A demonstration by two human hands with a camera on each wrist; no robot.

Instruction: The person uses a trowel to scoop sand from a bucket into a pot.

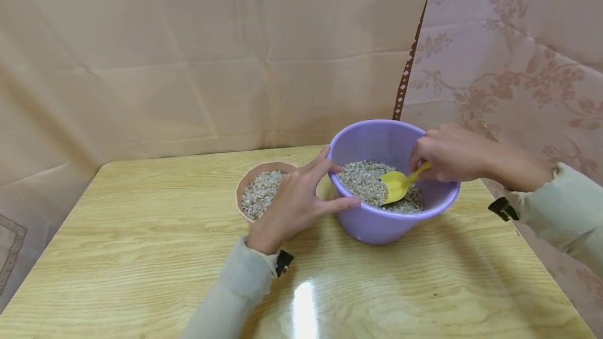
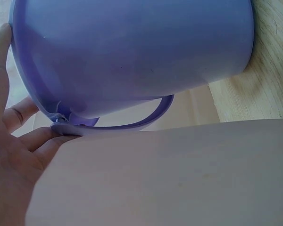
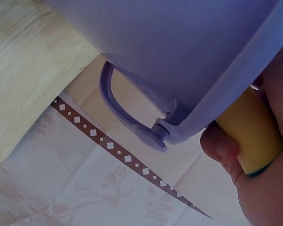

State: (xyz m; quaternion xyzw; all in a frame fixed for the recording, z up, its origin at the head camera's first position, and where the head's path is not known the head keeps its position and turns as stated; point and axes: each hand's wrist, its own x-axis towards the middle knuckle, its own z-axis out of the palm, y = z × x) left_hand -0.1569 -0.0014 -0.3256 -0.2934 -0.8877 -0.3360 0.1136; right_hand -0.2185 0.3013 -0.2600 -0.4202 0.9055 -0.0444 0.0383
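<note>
A purple bucket (image 1: 372, 229) with pale gravel (image 1: 363, 179) inside is on the right part of the table. At its left rim is my left hand (image 1: 301, 198), thumb and fingers spread along the edge and gripping it. The left wrist view shows fingers beside the bucket's handle (image 2: 146, 120). My right hand (image 1: 447, 153) reaches over the far right rim and holds a yellow toy shovel (image 1: 398, 184) by its handle; the blade lies in the gravel. Partly behind my left hand, a peach-coloured bowl (image 1: 241, 187) holds more of the same gravel.
The wood-grain table (image 1: 141, 255) has its back edge against a beige cloth (image 1: 188, 56). A floral cloth (image 1: 527, 67) hangs at the right, beside the table's right edge. Each wrist has a dark strap end at the sleeve.
</note>
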